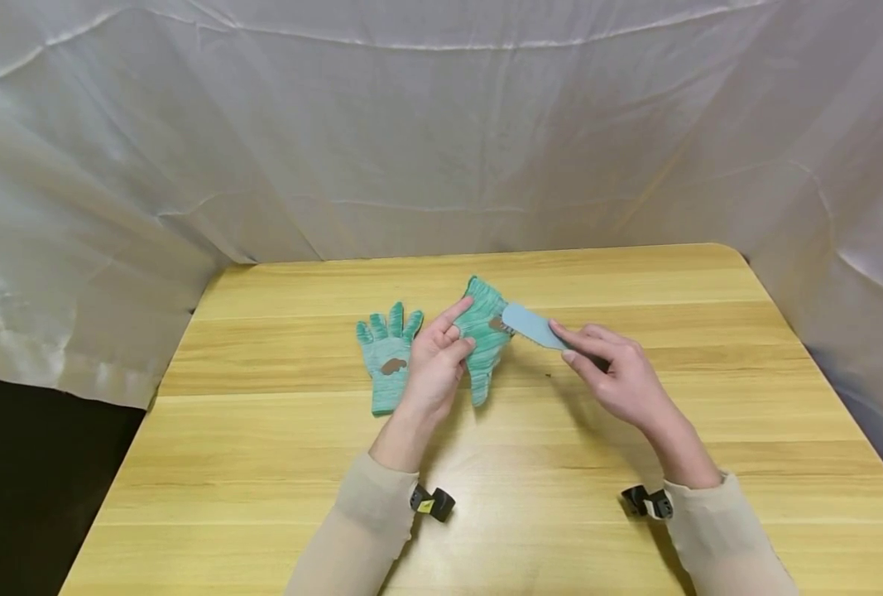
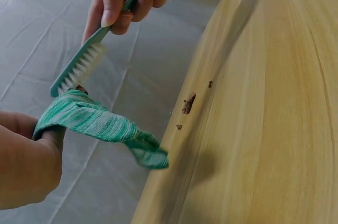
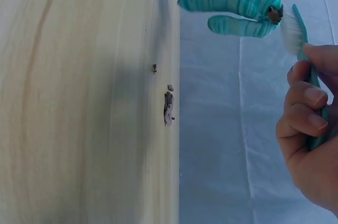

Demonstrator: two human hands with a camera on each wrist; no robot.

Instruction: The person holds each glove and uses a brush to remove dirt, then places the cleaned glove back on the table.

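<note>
My left hand [image 1: 435, 364] pinches a green striped knit glove [image 1: 483, 352] above the table, its index finger stretched along the fabric. A brown dirt patch [image 1: 496, 324] marks that glove. My right hand [image 1: 620, 377] grips the handle of a scrubbing brush [image 1: 532, 326] with a blue-green back. In the left wrist view, the brush's white bristles [image 2: 83, 68] meet the glove [image 2: 95, 120] at its raised edge. The right wrist view shows the bristles beside a brown clump [image 3: 274, 15] on the glove. A second green glove [image 1: 383, 392] lies flat, with a brown patch [image 1: 394, 366] on it.
Brown crumbs [image 2: 189, 103] lie near an edge of the wooden table [image 1: 560, 530]. Pale grey curtain cloth [image 1: 441, 149] hangs behind and beside the table. Small black wrist cameras [image 1: 432, 502] are strapped over both sleeves.
</note>
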